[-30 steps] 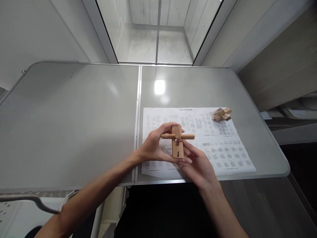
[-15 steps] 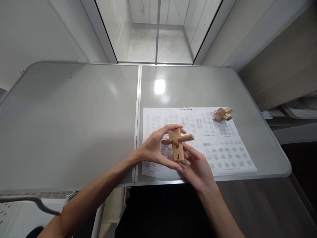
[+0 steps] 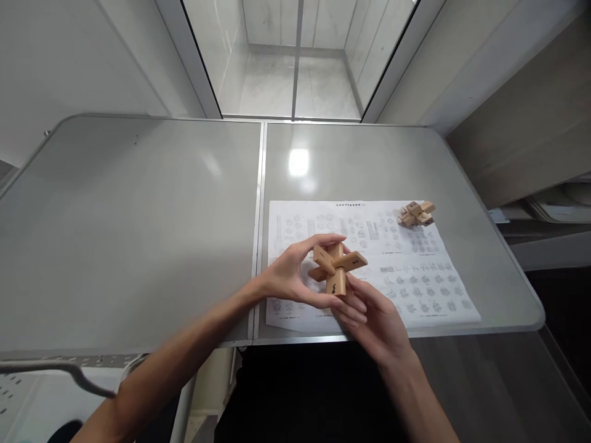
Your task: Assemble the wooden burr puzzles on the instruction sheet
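Observation:
A wooden interlocking puzzle (image 3: 335,271) of crossed numbered bars is held over the printed sheet. My left hand (image 3: 295,267) has it between the thumb at the near end and the fingers at the far end. From below on the right, my right hand (image 3: 376,314) holds its lower side, the fingertips partly hidden behind the puzzle and my left thumb. The marks 3 and 2 show on two of its bars. Behind it lies the paper sheet (image 3: 415,271), covered with small printed diagrams.
A second wooden puzzle (image 3: 417,213) of crossed bars rests at the sheet's upper right. Under the sheet is a grey folding table (image 3: 161,197) with a metal seam left of the paper. A glass door (image 3: 272,74) stands beyond the far edge, and shelves are at the right.
The puzzle has been turned in my hands, so different bar faces show and another numbered bar points right. My right hand has shifted slightly right and down.

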Demonstrator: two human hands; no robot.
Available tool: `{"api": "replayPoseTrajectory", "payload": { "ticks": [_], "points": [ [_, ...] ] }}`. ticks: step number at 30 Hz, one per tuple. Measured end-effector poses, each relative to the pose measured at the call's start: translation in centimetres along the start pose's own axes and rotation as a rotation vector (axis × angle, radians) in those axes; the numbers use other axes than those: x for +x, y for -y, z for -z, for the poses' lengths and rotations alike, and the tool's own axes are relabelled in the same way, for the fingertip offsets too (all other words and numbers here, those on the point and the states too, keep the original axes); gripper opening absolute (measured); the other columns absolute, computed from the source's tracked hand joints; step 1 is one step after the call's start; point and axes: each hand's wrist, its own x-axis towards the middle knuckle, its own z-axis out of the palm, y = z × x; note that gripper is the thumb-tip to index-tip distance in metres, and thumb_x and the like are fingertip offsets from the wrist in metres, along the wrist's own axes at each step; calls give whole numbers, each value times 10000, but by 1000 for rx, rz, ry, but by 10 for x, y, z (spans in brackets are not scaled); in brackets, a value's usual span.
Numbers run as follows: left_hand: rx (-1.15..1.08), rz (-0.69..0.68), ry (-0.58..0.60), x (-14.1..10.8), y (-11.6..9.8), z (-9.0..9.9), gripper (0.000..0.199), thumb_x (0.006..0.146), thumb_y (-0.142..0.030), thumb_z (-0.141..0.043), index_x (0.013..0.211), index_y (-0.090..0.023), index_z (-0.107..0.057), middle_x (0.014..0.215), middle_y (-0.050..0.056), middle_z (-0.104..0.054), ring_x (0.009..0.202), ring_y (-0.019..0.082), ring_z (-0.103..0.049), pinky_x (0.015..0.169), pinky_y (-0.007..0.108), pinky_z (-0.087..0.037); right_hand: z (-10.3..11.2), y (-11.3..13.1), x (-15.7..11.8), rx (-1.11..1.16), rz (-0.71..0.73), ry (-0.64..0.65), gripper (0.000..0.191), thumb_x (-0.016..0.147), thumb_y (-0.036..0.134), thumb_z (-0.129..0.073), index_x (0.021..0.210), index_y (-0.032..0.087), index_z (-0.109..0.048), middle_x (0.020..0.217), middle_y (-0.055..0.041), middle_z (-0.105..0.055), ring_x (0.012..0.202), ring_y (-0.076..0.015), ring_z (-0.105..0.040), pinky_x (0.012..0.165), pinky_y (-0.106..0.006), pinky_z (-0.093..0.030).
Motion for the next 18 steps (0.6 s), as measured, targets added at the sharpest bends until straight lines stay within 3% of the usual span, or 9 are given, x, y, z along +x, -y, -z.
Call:
{"api": "replayPoseTrajectory", "payload": {
  "ticks": [4, 7, 12, 18],
  "points": [
    [87, 67, -39, -2, 8, 0, 998, 743, -428, -972, 1590, -274, -468, 1424, 167, -672, 1285, 347, -677, 1100, 531, -546, 9, 23, -8, -35, 115, -83, 392, 901, 254, -819, 641, 191, -531, 545, 105, -312, 462, -58, -236, 453, -176, -424],
    [139, 174, -99, -3, 12, -3, 811, 870, -434, -879, 1561, -261, -491, 1420, 167, -674, 1220, 303, -700, 1044, 500, -568, 28, 50, -11, -118, 322, -237, 189, 881, 224, -820, 798, 170, -659, 595, 93, -399, 475, -57, -326, 426, -163, -417],
    [199, 238, -149, -5, 18, -7, 506, 997, -400, -737, 1439, -208, -582, 1296, 138, -733, 1103, 235, -724, 993, 439, -582, 67, 94, -17, -220, 583, -439, 168, 880, 191, -842, 802, 179, -694, 608, 70, -502, 507, -61, -446, 426, -165, -443],
    [220, 257, -147, -5, 19, -7, 372, 1027, -338, -688, 1358, -181, -624, 1246, 119, -751, 1066, 209, -718, 977, 411, -591, 86, 114, -20, -305, 609, -536, 190, 895, 133, -834, 752, 155, -711, 638, 47, -553, 531, -40, -494, 474, -188, -436]
  ]
}}
